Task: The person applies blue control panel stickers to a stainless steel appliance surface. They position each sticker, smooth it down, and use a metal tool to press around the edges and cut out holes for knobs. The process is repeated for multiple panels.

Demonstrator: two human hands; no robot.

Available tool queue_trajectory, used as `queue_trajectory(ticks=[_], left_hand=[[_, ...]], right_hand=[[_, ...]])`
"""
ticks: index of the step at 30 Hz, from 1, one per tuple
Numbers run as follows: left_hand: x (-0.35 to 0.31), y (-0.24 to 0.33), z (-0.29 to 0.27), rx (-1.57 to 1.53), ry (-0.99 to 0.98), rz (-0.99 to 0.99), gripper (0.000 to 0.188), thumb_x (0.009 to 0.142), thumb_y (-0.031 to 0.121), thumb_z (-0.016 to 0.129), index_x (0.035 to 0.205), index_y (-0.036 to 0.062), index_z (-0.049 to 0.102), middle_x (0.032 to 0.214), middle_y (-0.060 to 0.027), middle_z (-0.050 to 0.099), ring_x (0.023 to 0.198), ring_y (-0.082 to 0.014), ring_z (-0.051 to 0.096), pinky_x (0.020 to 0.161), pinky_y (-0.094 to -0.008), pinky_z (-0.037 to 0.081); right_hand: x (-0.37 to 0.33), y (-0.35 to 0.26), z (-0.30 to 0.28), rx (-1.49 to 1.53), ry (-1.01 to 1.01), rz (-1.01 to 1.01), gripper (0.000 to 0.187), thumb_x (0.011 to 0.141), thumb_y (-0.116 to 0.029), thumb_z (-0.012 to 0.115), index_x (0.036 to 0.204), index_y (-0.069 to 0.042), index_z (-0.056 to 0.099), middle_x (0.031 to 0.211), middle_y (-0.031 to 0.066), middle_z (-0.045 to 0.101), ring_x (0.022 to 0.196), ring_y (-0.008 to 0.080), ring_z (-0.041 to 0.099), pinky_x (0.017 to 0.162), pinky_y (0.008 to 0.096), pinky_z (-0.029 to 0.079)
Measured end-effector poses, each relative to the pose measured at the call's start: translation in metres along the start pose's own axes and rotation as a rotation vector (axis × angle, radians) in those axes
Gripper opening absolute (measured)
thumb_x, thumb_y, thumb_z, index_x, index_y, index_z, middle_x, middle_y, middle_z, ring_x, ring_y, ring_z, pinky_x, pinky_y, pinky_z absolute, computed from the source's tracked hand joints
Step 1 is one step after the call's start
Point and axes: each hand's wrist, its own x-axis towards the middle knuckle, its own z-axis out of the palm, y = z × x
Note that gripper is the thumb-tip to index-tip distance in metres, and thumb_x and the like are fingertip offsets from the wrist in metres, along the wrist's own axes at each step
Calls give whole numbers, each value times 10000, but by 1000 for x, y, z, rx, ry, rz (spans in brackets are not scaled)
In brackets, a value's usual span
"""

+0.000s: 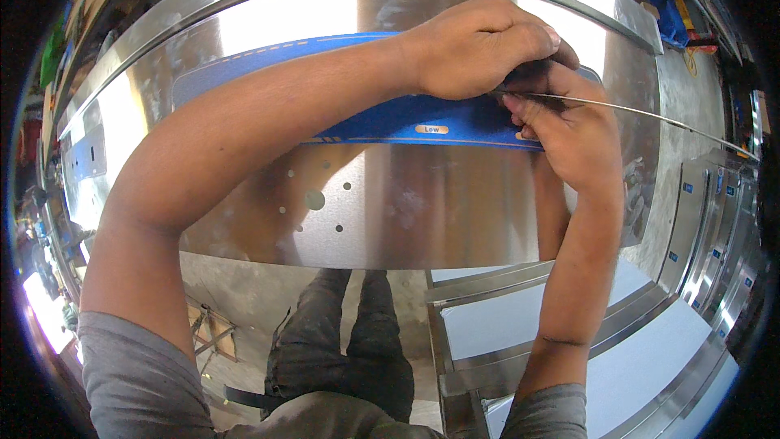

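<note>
A blue control-panel label [382,119] lies along a stainless steel panel [406,203]. Over its right part, my left hand [479,47] is closed with its fingers curled down; whatever they grip is hidden beneath them. Right beside it, my right hand [578,126] pinches a thin, long metal wire [650,115] between thumb and fingers. From there the wire runs out to the right, past the panel's edge. Something dark sits between the two hands, too shaded to name.
Round holes [314,200] pierce the panel near its front. White-faced steel panels [504,321] lie at the lower right. Steel units with small blue stickers [707,228] stand at the far right. A small wooden stand [213,333] is on the floor at lower left.
</note>
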Motion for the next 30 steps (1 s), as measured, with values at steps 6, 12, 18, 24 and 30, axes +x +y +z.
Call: queue_trajectory(ticks=[6, 12, 18, 24, 30], left_hand=[[3, 1, 4, -113, 8, -30, 462, 1053, 258, 397, 1183, -91, 671, 1027, -156, 727, 947, -183, 663, 892, -301, 520], [3, 0, 2, -42, 22, 2, 465, 1048, 253, 395, 1197, -96, 664, 1074, -167, 722, 990, -200, 660, 933, -313, 510], [6, 6, 2, -104, 53, -69, 459, 1042, 249, 398, 1170, -93, 675, 1058, -152, 720, 996, -199, 654, 941, -317, 501], [9, 6, -1, -123, 70, -89, 463, 1036, 253, 401, 1177, -93, 675, 1095, -167, 720, 1030, -216, 658, 983, -322, 490], [7, 0, -2, -207, 82, -117, 468, 1028, 243, 393, 1191, -93, 674, 1148, -204, 713, 1083, -252, 663, 1038, -341, 474]], right_hand=[[1, -1, -1, 17, 24, 37, 116, 884, -23, 717, 999, -4, 723, 818, 49, 713, 704, 95, 631, 621, 245, 506], [5, 0, -2, -9, -26, -62, 101, 867, 8, 712, 966, 5, 731, 815, 57, 711, 693, 94, 629, 612, 243, 508], [11, -1, -4, 14, -41, -78, 112, 849, -28, 738, 953, 12, 725, 796, 110, 704, 658, 160, 641, 544, 286, 511], [14, 0, -9, -35, -80, -34, 100, 863, -9, 734, 956, 25, 725, 764, 53, 684, 628, 83, 589, 546, 238, 490], [18, 9, 1, -169, -46, -319, 71, 865, -15, 737, 926, 16, 718, 752, 50, 677, 631, 84, 585, 556, 243, 486]])
